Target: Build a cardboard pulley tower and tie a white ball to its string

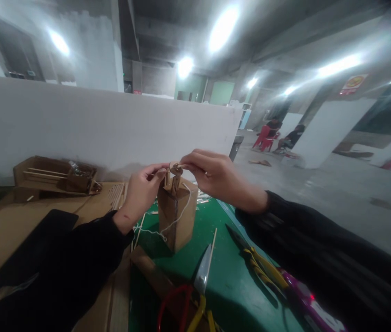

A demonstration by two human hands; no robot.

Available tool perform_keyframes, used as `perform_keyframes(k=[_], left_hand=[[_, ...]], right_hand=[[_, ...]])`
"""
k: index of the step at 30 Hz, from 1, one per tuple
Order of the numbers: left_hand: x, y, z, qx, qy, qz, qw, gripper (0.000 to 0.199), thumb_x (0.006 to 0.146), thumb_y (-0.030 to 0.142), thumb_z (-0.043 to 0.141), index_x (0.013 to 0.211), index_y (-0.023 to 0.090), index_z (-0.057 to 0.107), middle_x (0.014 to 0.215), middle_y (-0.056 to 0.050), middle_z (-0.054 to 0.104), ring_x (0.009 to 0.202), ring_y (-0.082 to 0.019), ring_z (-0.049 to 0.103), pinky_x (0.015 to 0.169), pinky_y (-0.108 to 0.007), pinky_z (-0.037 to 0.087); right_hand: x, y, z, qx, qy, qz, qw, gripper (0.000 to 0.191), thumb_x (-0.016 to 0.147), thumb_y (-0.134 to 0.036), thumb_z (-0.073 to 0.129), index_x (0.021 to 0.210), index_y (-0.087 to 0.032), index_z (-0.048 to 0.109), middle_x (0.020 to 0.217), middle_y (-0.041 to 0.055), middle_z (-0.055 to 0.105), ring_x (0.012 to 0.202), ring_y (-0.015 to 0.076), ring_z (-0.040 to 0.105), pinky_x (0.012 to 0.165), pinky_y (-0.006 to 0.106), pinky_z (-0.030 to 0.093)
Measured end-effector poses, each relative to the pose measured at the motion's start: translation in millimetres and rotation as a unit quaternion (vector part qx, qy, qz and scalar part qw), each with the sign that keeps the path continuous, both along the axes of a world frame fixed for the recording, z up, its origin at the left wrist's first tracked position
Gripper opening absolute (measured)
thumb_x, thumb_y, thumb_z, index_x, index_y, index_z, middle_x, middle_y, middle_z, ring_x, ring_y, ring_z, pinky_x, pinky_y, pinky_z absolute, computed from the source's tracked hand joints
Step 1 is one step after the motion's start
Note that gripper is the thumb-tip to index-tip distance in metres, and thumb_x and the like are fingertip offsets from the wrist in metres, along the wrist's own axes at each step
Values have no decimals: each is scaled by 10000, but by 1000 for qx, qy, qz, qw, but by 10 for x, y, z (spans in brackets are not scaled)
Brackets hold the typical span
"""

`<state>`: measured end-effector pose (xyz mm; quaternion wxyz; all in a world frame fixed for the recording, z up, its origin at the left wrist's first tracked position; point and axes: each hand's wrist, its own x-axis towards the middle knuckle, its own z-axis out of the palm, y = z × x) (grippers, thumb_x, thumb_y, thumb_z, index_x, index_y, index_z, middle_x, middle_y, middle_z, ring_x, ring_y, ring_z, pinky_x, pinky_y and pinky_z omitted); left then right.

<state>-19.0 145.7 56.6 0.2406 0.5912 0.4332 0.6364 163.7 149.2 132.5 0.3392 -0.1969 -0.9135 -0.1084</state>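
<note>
At the frame's centre, atop the cardboard box [177,219], the left hand [144,190] and right hand [218,174] pinch opposite sides of a small disc [176,169]; 2 light, level grips, with the string [178,217] clear, should serve best.

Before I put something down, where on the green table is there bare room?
The green table looks bare between the scissors and pliers. It is crowded left of the cardboard box, with string and sticks.

Tall rectangular cardboard box [185,221]: brown. Thin string [164,237]: white. Flat tabletop [231,281]: green. Metal-bladed scissors [201,276]: silver blades, red and yellow handles.
</note>
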Motion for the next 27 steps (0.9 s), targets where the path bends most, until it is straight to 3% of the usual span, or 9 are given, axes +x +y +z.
perform_keyframes(k=[12,15,20,27], left_hand=[[5,52,-53,11,-29,-11,999,244,847,317,571,1008,211,720,1003,-59,738,933,-218,657,819,-318,492],[23,50,-55,10,-36,-12,999,271,849,343,566,1023,198,715,1019,-67,734,964,-218,649,845,-314,484],[22,64,-77,-6,-41,10,999,317,831,401,573,981,165,723,959,-83,741,881,-223,652,772,-304,479],[-7,104,-108,-36,-55,10,998,320,777,424,619,882,143,731,824,-68,728,760,-201,627,669,-274,460]], right_hand=[[5,-6,-32,130,-78,-55,987,135,895,-153,501,933,-151,630,786,36,611,734,148,518,619,248,354],[-25,28,-64,110,-46,-52,991,156,915,-155,467,899,-159,622,782,34,613,735,145,523,627,245,357],[-72,103,-106,13,51,-30,998,160,939,-163,455,881,-161,604,817,29,641,732,124,566,660,227,388],[-40,142,5,26,-19,33,999,193,894,-77,464,918,-161,636,850,40,641,769,134,562,674,232,391]])
